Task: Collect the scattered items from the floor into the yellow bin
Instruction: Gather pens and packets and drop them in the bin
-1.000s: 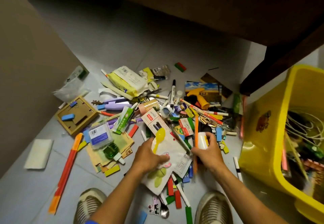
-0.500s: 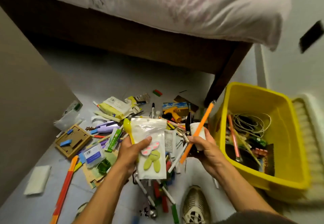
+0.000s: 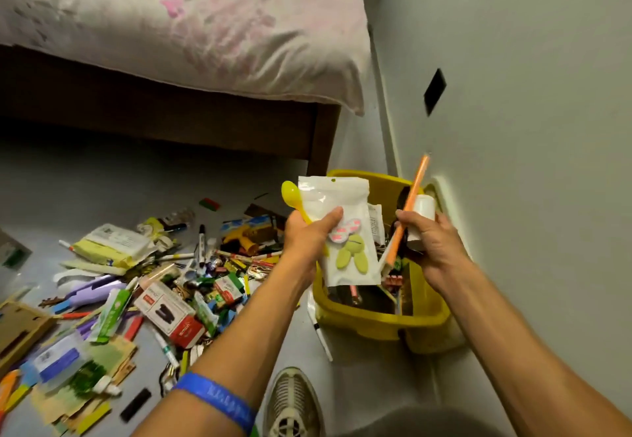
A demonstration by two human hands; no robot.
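The yellow bin (image 3: 379, 322) stands on the floor against the right wall, partly filled with cables and small items. My left hand (image 3: 306, 233) grips a white plastic pouch (image 3: 342, 211) with green and pink pieces inside, together with a yellow plastic spoon (image 3: 292, 194), over the bin's left side. My right hand (image 3: 429, 243) holds an orange stick (image 3: 408, 207), a small white bottle (image 3: 424, 205) and something dark, above the bin's right side. A heap of scattered items (image 3: 164, 279) lies on the floor to the left.
A bed (image 3: 178, 36) with a brown frame stands behind the heap. The grey wall (image 3: 530, 163) runs close along the bin's right. My shoe (image 3: 290, 402) is on the floor near the bin. A white marker (image 3: 321, 334) lies beside the bin.
Both hands have lifted from the heap and swung right with their items, from beside the bin to over it. The view has turned right and up.
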